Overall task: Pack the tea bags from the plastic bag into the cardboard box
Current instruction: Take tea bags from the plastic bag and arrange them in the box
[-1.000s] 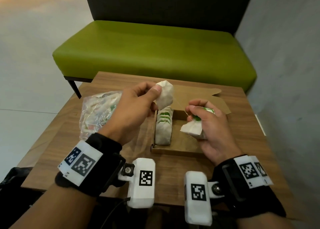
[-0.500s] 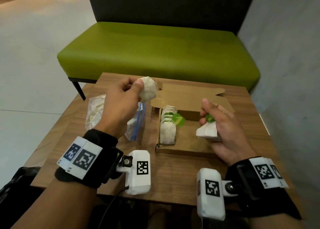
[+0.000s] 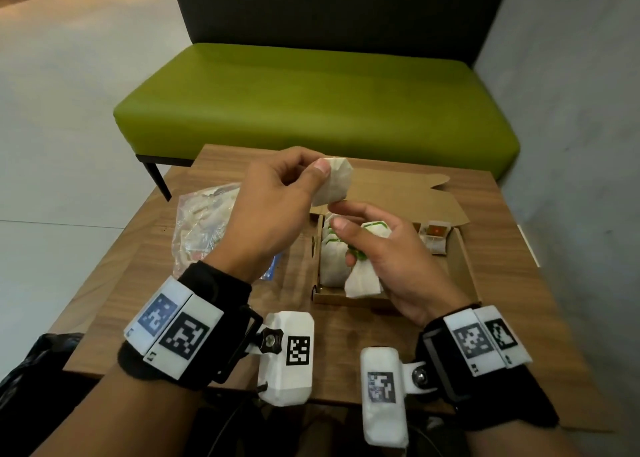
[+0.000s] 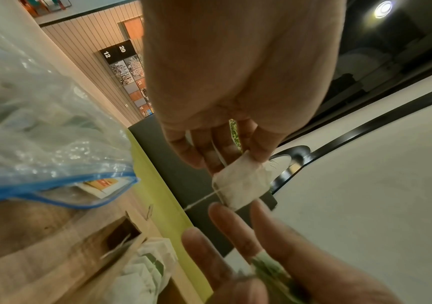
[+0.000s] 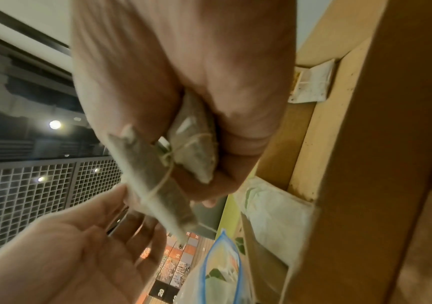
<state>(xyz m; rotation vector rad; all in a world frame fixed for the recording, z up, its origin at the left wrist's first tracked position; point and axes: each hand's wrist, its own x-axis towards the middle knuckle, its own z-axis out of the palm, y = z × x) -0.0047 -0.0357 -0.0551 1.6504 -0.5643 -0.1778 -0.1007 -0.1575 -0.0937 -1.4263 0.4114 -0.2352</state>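
The left hand (image 3: 273, 211) pinched a white paper tea bag (image 3: 333, 185) above the shallow brown cardboard box (image 3: 460, 266). The right hand (image 3: 391, 259) clutched another white tea bag (image 3: 363, 283). Untangling the string first would likely help.

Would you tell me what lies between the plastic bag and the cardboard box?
In the head view, only the left hand overlaps that stretch between plastic bag and cardboard box.

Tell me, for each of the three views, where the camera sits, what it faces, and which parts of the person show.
Head: worn on the head, looks forward and down at the table, cardboard box and green bench; both forearms and wrist rigs show.
Left wrist: looks along the left hand, which pinches a tea bag; the right hand's fingers enter below.
Right wrist: looks along the right hand, which grips a second tea bag; the left palm shows.
Shared: all three show the plastic bag.
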